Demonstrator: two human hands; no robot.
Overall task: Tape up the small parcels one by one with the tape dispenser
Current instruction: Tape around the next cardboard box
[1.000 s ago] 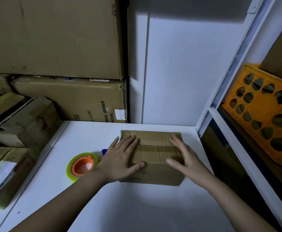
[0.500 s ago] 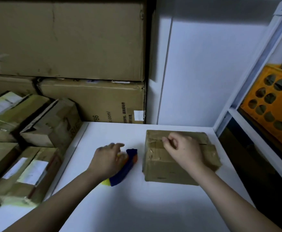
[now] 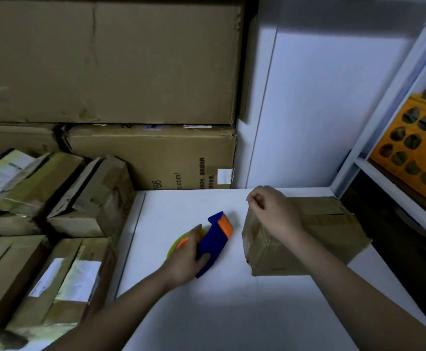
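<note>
From the head camera, a white table [image 3: 232, 312] fills the lower middle of the view. The left hand [image 3: 185, 259] curls round the blue body of the tape dispenser [image 3: 213, 243], which lies on the table with its orange front end pointing up and to the right and the yellow-green tape roll showing behind the fingers. Just to the right of it, apart from the dispenser, sits a brown parcel [image 3: 315, 239] already crossed with tape, near the table's far right corner. The right hand [image 3: 275, 211] rests on the parcel's upper left edge with its fingers bent and tips drawn together; whether they pinch the box or a bit of tape cannot be made out. To the left of the table lie several small boxes [image 3: 55, 198], some with white labels. Behind them large cartons [image 3: 110, 59] are stacked against the white wall [image 3: 333, 110]. At the right edge, an orange crate [image 3: 414, 148] sits in a white shelf frame.
</note>
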